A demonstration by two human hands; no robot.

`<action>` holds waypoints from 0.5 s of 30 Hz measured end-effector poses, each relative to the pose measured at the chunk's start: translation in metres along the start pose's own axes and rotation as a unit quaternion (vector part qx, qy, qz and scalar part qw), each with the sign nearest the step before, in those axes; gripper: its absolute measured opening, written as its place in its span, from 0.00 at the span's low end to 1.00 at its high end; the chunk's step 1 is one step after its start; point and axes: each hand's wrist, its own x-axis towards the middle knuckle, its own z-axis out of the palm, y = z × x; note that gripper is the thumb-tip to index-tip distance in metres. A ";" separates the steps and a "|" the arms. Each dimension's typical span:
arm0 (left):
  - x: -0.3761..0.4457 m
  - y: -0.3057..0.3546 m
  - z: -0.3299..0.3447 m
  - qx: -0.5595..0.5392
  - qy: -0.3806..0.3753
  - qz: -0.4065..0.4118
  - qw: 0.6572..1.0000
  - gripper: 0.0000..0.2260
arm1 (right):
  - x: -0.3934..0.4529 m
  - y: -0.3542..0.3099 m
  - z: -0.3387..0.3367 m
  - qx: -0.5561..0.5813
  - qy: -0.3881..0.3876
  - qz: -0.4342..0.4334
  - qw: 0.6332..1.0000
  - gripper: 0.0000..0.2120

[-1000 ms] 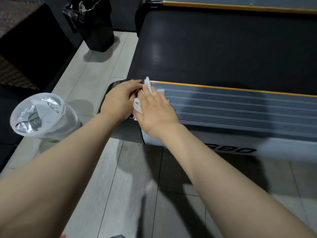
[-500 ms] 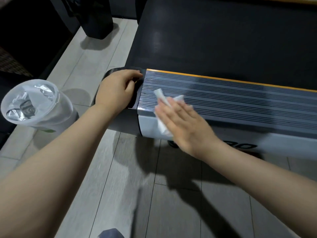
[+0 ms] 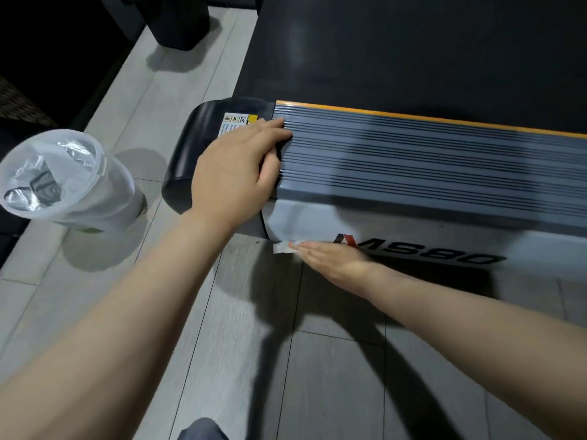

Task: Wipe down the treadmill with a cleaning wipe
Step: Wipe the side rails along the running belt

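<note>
The treadmill [image 3: 428, 166] runs across the view, with a ribbed grey side rail edged in orange, a black belt behind it and a grey side panel with lettering. My left hand [image 3: 235, 166] rests flat on the rail's left end, over the black end cap [image 3: 193, 138]. My right hand [image 3: 333, 260] presses a white wipe [image 3: 282, 247] with straight fingers against the bottom edge of the side panel, next to the red logo. Most of the wipe is hidden under my fingers.
A small bin with a clear plastic liner [image 3: 60, 179] stands on the grey tiled floor [image 3: 317, 360] to the left. A black bin [image 3: 181, 23] sits at the back. Dark furniture fills the far left.
My right hand has slid the wipe from the top of the ribbed rail down over the side panel to its bottom edge. My left hand has flattened and shifted onto the rail's end.
</note>
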 end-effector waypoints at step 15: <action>-0.039 0.050 0.025 0.097 -0.038 0.136 0.985 0.22 | -0.085 0.028 0.002 -0.069 -0.026 -0.070 0.995 0.29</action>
